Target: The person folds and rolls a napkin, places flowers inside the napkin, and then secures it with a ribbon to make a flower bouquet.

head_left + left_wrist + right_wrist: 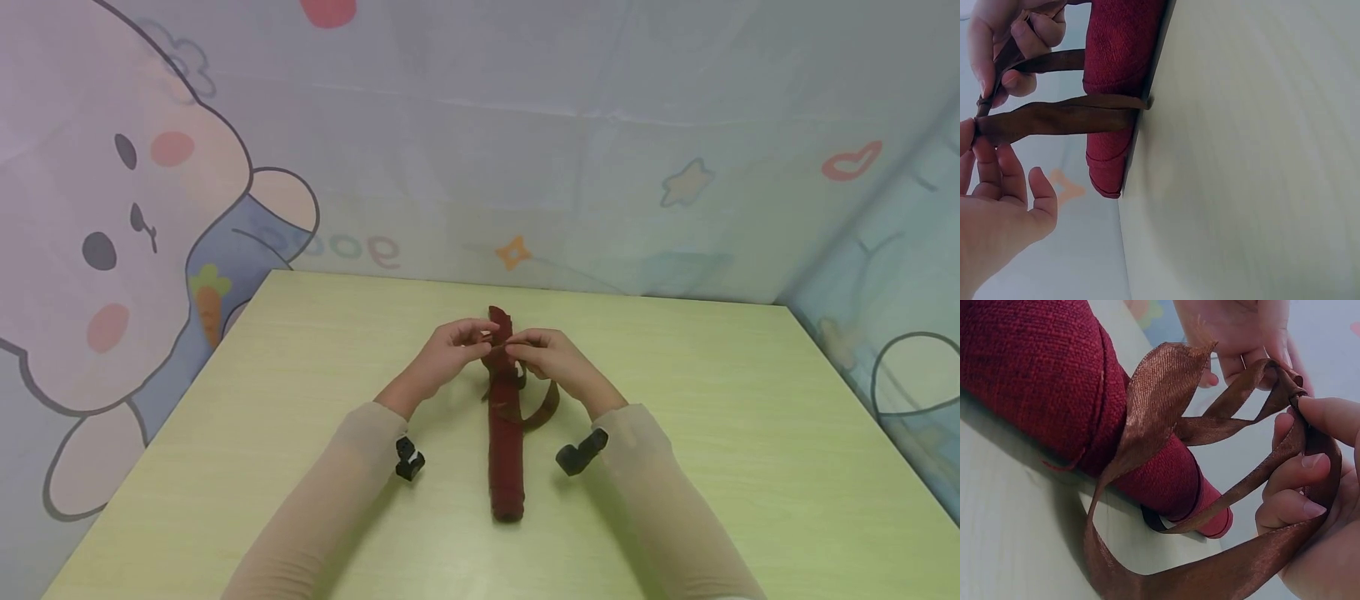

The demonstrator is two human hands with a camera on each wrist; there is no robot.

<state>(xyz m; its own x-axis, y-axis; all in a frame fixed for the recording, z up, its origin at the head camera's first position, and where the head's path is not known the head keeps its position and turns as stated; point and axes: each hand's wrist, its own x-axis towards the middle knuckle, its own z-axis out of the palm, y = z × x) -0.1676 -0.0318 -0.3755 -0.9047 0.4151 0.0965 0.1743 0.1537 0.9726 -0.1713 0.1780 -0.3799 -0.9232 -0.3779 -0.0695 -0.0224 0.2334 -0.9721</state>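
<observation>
A long roll of dark red woven cloth (506, 458) lies lengthwise on the table, pointing away from me. Brown ribbon (1160, 406) passes around it, with a small knot (1296, 394) raised above the cloth and loops and a frayed end hanging loose. My left hand (450, 354), left of the roll's far part, pinches the ribbon at the knot between thumb and fingers. From the other side my right hand (555, 357) grips the ribbon close to the knot. In the right wrist view, its curled fingers (1291, 509) hold a strand that trails down past the roll.
The pale yellow table (300, 375) ends at a cloth backdrop (510, 150) printed with cartoon figures. Small black devices sit at both wrists, one on the left (408, 458) and one on the right (582, 454).
</observation>
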